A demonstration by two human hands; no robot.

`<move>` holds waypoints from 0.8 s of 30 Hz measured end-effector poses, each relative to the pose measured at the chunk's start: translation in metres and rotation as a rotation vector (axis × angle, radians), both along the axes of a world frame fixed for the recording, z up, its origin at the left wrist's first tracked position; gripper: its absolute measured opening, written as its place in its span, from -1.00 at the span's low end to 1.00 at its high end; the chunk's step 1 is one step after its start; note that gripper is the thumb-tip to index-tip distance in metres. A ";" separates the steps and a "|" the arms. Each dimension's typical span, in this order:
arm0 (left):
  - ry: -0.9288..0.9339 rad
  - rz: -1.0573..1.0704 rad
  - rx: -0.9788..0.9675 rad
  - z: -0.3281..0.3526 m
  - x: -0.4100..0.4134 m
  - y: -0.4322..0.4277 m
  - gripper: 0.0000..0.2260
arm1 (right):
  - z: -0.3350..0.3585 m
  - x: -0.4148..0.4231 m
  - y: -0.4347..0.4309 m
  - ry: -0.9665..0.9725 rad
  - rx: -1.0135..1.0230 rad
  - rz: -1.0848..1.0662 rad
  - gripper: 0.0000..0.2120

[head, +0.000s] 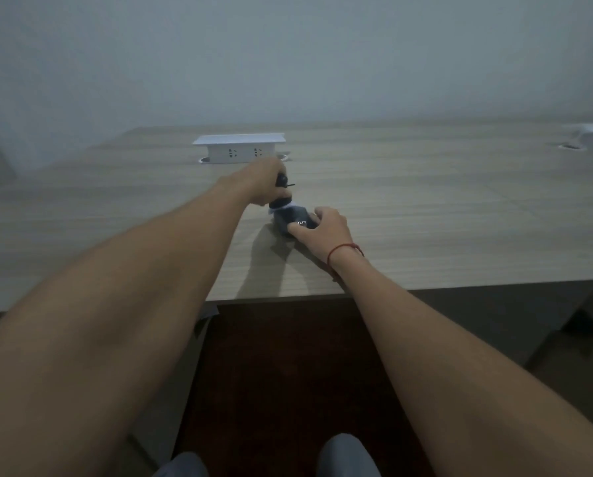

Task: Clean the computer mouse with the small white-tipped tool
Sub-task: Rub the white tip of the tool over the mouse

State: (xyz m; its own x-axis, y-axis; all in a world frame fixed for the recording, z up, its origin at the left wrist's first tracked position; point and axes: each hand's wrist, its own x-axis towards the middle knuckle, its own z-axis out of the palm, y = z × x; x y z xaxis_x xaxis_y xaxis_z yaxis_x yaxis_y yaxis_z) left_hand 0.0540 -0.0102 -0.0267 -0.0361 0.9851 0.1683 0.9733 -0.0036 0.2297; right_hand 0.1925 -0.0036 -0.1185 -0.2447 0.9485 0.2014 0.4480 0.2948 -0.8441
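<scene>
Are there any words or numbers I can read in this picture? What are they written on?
Mouse: white letters show on its dark top beside the right hand, but they are partly covered and too blurred to read.
White socket box at the back of the table: only plug holes show, no words.
Tool in the left hand: no writing shows.

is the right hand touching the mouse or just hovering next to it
Touching. The head view shows the right hand with its fingers wrapped over the near end of the mouse, with no gap, holding it on the table.
</scene>
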 end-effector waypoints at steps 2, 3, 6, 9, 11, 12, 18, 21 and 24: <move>-0.055 0.006 0.037 -0.004 -0.003 -0.002 -0.74 | 0.000 0.000 -0.001 0.008 0.003 -0.006 -0.75; -0.120 -0.001 0.064 -0.003 -0.003 -0.002 -0.74 | 0.001 0.001 -0.001 0.014 0.002 -0.002 -0.76; -0.313 -0.023 0.138 0.005 0.003 -0.007 -0.75 | 0.003 0.004 -0.002 0.017 0.013 0.002 -0.72; -0.270 0.020 0.073 -0.001 0.003 -0.012 -0.77 | 0.001 0.003 -0.002 0.017 0.010 0.009 -0.73; -0.268 0.064 0.075 -0.008 -0.002 -0.015 -0.79 | 0.001 0.002 -0.002 0.008 0.011 0.001 -0.73; -0.307 0.067 0.103 -0.010 -0.004 -0.014 -0.80 | 0.002 0.003 -0.001 0.009 0.012 -0.005 -0.73; -0.465 0.172 0.210 -0.020 -0.008 -0.023 -0.78 | 0.001 0.001 0.000 0.018 0.000 -0.031 -0.73; -0.487 0.219 0.188 -0.023 -0.015 -0.027 -0.80 | 0.001 -0.001 -0.001 0.018 -0.006 -0.043 -0.73; -0.637 0.171 0.152 -0.022 -0.017 -0.033 -0.81 | 0.002 0.000 -0.002 0.035 -0.005 -0.064 -0.71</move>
